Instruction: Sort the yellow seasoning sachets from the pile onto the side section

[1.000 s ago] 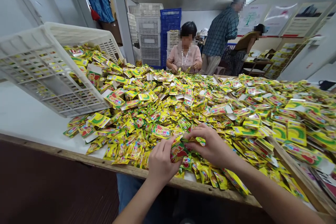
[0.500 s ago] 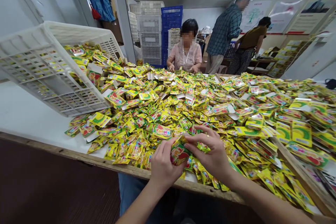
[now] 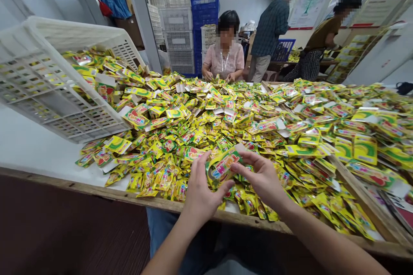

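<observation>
A small yellow-green candy carton [image 3: 224, 166] with a red-and-white printed front is held over the table's near edge, tilted up to the right. My right hand [image 3: 262, 175] pinches its right end between thumb and fingers, beside a pale end flap. My left hand [image 3: 201, 189] cups the left end, its fingers along the far side and the thumb below. Just under both hands lies a heap of small yellow sachets [image 3: 161, 178]. Behind them spread many similar cartons [image 3: 137, 117], some with white flaps standing out.
A white plastic crate [image 3: 77, 94] lies tipped on the left, spilling cartons. A wooden strip [image 3: 358, 193] divides the table on the right. Across the heap sits a co-worker [image 3: 223, 56]; two other people stand farther back. Stacked crates [image 3: 177, 30] rise behind.
The carton has turned from nearly end-on to lengthwise, showing its printed front. My left thumb has moved off its face. The view has tipped down slightly, and one person at the back has moved right.
</observation>
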A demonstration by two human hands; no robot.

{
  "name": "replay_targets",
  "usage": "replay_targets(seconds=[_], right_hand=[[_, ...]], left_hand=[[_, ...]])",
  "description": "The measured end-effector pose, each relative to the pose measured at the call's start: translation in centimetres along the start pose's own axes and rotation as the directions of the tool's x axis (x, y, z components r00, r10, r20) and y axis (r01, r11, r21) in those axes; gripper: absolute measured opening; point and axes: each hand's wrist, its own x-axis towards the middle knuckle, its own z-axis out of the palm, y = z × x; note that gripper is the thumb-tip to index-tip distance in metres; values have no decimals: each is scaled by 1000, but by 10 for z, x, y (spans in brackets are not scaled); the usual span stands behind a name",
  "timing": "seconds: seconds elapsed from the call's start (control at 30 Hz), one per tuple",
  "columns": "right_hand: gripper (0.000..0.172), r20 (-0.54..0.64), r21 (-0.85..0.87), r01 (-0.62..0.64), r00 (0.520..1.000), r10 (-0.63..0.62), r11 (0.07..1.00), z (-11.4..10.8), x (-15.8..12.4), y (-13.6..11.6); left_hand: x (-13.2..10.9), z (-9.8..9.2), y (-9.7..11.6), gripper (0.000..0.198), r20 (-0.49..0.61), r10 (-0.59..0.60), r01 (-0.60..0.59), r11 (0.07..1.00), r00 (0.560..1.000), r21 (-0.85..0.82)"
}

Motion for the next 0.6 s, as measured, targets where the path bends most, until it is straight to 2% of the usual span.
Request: replay_targets(seconds=[0.03,0.1,0.2,0.3,0.37,0.43,0.5,0.53,0.57,0.6], right_hand=[[35,15,21,-18,1000,17,1000,-2,0,-2],[32,119,5,-34,992,33,999,-7,-2,-6],[32,320,-55,-27,946,44,998,-12,-6,-11],[34,418,-40,18,909,0,999,-14,-8,-9],[32,374,-20,48,927,-37,999,-14,-8,-4],[29,176,-40,94,981,-86,995,-15,-9,1],[28,-23,-89,119,992,-121,989,-17,-10,6],[27,-41,-98,108,993,-113,989,-18,-11,7],[28,6,-92,85,996,-84,992,-20,-12,7],[29,102,-78,48,994,-40,996,-22,-13,6]], left_hand=[[0,1,0,64,36,-47,49,996,998,-78],[-2,3,0,55,71,-106,118,974,992,-196],[-6,6,0,44,30,-143,146,966,989,-212],[-11,11,1,39,11,-139,138,963,990,-232],[-15,16,3,39,-21,-169,155,942,985,-299],[-17,21,4,42,-57,-216,181,914,975,-364],[-19,25,4,43,-70,-249,202,895,966,-397],[-19,25,4,42,-62,-256,210,890,965,-404],[-18,25,4,41,-47,-256,216,888,966,-406],[-18,25,4,38,-29,-252,219,887,967,-406]])
